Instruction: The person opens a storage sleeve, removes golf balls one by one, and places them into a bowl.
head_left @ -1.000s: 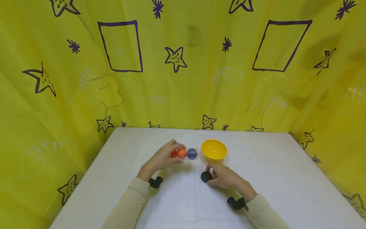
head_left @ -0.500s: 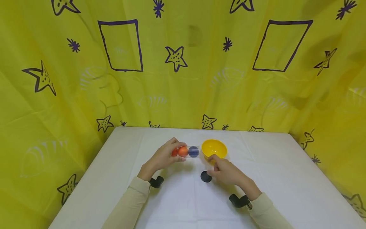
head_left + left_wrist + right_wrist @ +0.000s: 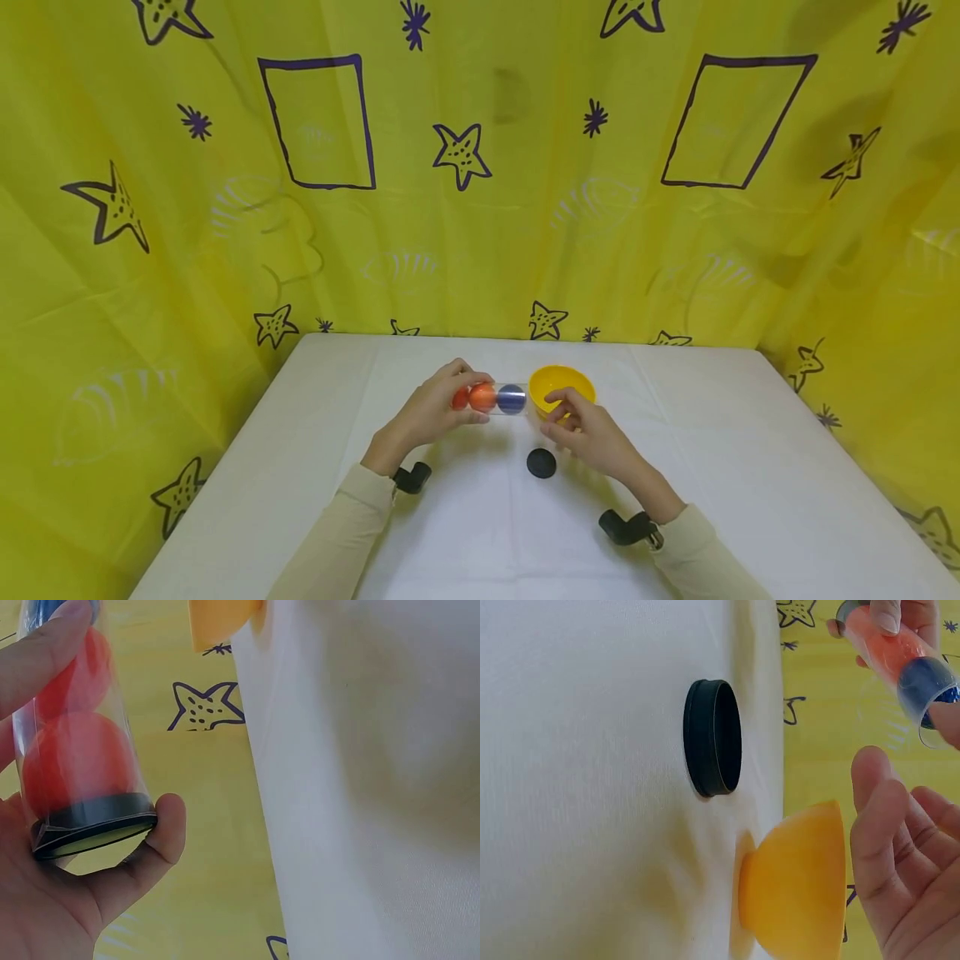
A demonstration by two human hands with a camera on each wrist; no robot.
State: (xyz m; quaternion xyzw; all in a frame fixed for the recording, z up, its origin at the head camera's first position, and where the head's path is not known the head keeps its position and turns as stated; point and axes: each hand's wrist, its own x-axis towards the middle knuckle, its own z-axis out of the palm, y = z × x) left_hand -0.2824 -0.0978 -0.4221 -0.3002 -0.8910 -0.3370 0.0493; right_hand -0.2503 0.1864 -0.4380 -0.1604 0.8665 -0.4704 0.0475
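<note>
My left hand [image 3: 431, 407] grips a clear plastic tube [image 3: 894, 651], which lies sideways above the table. Two orange-red balls [image 3: 79, 757] and a dark blue ball [image 3: 512, 399] show through its wall. A black cap [image 3: 97, 825] closes the end at my left palm; the other end, by the blue ball, looks uncapped. My right hand [image 3: 591, 432] is beside that end, fingers loosely bent and holding nothing, overlapping the front of a yellow bowl [image 3: 799, 881]. Just below it, a round black lid [image 3: 541, 463] lies on the table, hollow side up.
A white cloth covers the table [image 3: 450, 533]. Yellow curtains [image 3: 480, 233] with drawn stars hang behind it and along both sides. Black wrist cameras [image 3: 626, 529] sit on both forearms.
My right hand has let go of the black lid, leaving it on the table, and moved up toward the tube's end. The tube has shifted slightly right in my left hand's grip.
</note>
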